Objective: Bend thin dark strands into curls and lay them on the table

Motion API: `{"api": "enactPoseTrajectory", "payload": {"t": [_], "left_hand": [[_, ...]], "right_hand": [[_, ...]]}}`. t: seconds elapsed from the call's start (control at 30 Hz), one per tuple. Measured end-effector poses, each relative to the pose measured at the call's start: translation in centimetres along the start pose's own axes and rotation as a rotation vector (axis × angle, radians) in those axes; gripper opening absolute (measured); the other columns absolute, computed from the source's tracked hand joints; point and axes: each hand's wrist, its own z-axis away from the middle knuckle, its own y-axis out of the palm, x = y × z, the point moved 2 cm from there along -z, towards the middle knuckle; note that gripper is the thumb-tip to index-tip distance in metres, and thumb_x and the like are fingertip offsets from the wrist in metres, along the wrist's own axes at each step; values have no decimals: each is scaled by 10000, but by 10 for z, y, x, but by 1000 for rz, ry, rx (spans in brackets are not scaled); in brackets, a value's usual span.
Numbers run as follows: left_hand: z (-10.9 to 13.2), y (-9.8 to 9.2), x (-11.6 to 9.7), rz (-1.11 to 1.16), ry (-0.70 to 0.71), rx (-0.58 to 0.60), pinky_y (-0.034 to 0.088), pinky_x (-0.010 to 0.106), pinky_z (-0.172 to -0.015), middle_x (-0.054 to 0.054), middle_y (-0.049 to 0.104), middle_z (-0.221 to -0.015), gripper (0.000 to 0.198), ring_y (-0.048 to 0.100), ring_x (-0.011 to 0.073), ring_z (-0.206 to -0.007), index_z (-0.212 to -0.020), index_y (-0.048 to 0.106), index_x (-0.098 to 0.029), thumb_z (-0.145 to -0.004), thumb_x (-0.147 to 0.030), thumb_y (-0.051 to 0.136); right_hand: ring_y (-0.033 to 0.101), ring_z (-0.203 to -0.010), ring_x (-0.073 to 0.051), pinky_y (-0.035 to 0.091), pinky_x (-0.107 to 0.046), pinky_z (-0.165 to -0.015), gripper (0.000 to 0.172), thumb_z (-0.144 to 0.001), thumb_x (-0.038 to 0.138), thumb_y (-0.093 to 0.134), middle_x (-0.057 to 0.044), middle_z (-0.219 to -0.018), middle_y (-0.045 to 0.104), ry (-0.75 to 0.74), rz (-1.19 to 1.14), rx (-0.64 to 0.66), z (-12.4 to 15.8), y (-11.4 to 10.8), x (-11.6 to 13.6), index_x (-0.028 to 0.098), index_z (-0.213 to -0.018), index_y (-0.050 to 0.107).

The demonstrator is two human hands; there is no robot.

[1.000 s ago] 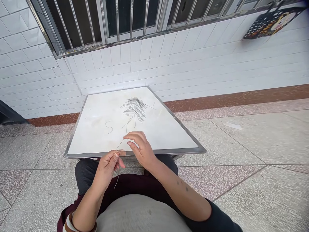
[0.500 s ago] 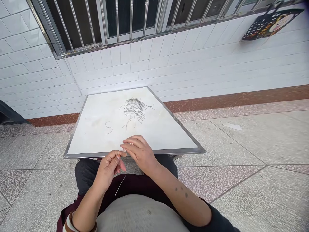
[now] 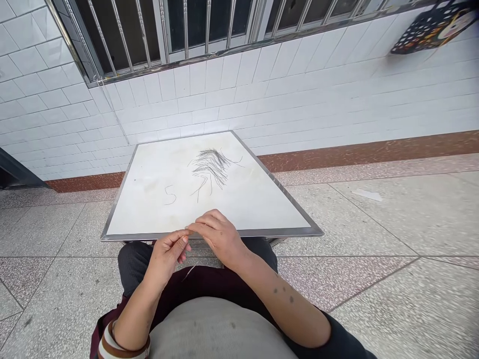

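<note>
My left hand [image 3: 170, 254] is closed in a pinch just in front of the table's near edge. A thin white thread [image 3: 189, 272] shows as a short piece below it, over my lap; the part in my fingers is hidden. My right hand [image 3: 219, 237] meets the left at the fingertips, its fingers bent together over whatever it pinches, which I cannot make out. Beyond both hands, a loose bundle of thin dark strands [image 3: 211, 167] lies on the white table [image 3: 262, 209]. Left of it is a single curled strand [image 3: 170, 195].
The table has a grey metal rim and reaches to the white tiled wall [image 3: 213, 107]. Above are barred windows [image 3: 202, 27]. A dark patterned bag [image 3: 422, 32] hangs at upper right. A white scrap [image 3: 367, 194] lies on the speckled floor [image 3: 355, 227].
My left fingers have drawn in nearer to the right fingertips. The thread's hanging end has shifted, and less of it shows. The view has turned slightly.
</note>
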Motion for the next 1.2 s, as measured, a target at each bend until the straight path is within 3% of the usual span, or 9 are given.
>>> {"api": "enactPoseTrajectory", "payload": {"t": [0.2, 0.53, 0.67, 0.77, 0.93, 1.07, 1.2], "left_hand": [[2, 7, -6, 86, -10, 13, 453, 225, -487, 22, 627, -691, 354, 535, 92, -509, -840, 676, -137, -823, -487, 623], [-1, 6, 4, 170, -48, -10, 442, 218, -463, 11, 615, -589, 354, 517, 83, -452, -707, 659, -130, -825, -462, 628], [-3, 4, 3, 246, -77, -24, 450, 208, -454, 17, 642, -642, 332, 541, 82, -474, -780, 687, -121, -789, -453, 677], [-4, -1, -1, 307, -86, -91, 439, 195, -442, 20, 654, -654, 361, 546, 77, -478, -877, 710, -109, -750, -447, 719], [-4, -11, -6, 405, -81, -189, 435, 181, -447, 29, 667, -650, 401, 545, 70, -480, -936, 717, -88, -708, -414, 766], [-4, -10, -6, 399, -80, -175, 447, 181, -461, 34, 674, -672, 397, 554, 72, -493, -956, 717, -89, -725, -409, 756], [-3, -8, -8, 291, -52, -140, 446, 187, -464, 32, 662, -694, 399, 553, 77, -513, -994, 719, -97, -773, -429, 706]], "right_hand": [[510, -791, -182, 471, -323, -718, 229, -969, 160, 462, -37, -813, 659, -17, 2, 19, -2, 0, 2, 239, -972, 677], [503, -776, -184, 474, -307, -686, 222, -963, 154, 478, -32, -773, 651, 25, -36, -10, 4, 12, 1, 239, -934, 681], [536, -879, -211, 493, -352, -749, 193, -969, 217, 482, -48, -862, 668, 81, -99, -38, 4, 9, 1, 249, -971, 673], [573, -938, -217, 491, -381, -804, 217, -992, 299, 427, -69, -959, 659, 217, -187, -97, 10, 1, -3, 244, -1018, 635], [613, -763, -156, 485, -295, -683, 277, -1015, 402, 319, -21, -839, 652, 518, -471, 136, 24, 1, -5, 230, -1050, 534], [550, -648, -119, 446, -241, -595, 242, -950, 432, 481, 13, -789, 620, 539, -590, 291, 27, 10, 0, 234, -1069, 552], [537, -643, -110, 426, -232, -622, 187, -945, 355, 503, 14, -774, 623, 482, -590, 309, 24, 19, 5, 229, -979, 637]]}}
